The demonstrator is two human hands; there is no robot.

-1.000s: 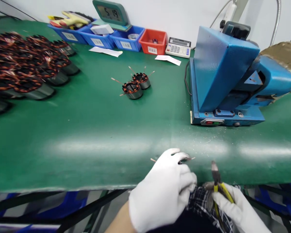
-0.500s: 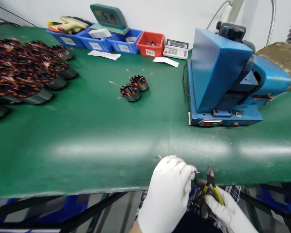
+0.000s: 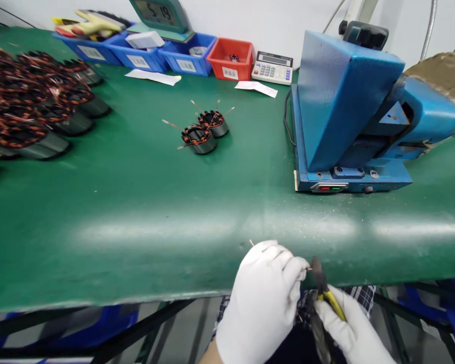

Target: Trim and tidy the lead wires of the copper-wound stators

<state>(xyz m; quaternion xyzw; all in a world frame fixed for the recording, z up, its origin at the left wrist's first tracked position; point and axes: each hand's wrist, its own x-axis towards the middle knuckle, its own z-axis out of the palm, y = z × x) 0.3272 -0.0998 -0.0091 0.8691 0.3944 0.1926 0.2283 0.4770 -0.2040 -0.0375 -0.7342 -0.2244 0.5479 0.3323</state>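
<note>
My left hand (image 3: 263,298), in a white glove, is closed around what looks like a wound stator, its body hidden under the palm. Copper wire ends (image 3: 309,269) poke out past the fingertips and above the knuckles. My right hand (image 3: 345,321), also gloved, grips yellow-handled cutting pliers (image 3: 331,301). Their blurred jaws point up, right beside the wire end at my left fingertips; I cannot tell whether they touch it. On the bench farther off stand two wound stators (image 3: 200,140) side by side, their wire leads sticking up and out.
A pile of stators (image 3: 41,136) lies on the green bench (image 3: 136,192) at left. The blue machine (image 3: 349,101) stands at right. Along the back are blue bins (image 3: 187,64), a red bin (image 3: 231,55), a calculator (image 3: 273,68), a clock (image 3: 161,15) and paper strips (image 3: 256,88).
The pliers have come up and left to the wire end, and their jaws now look closer together. My left hand has barely moved. The view has shifted slightly.
</note>
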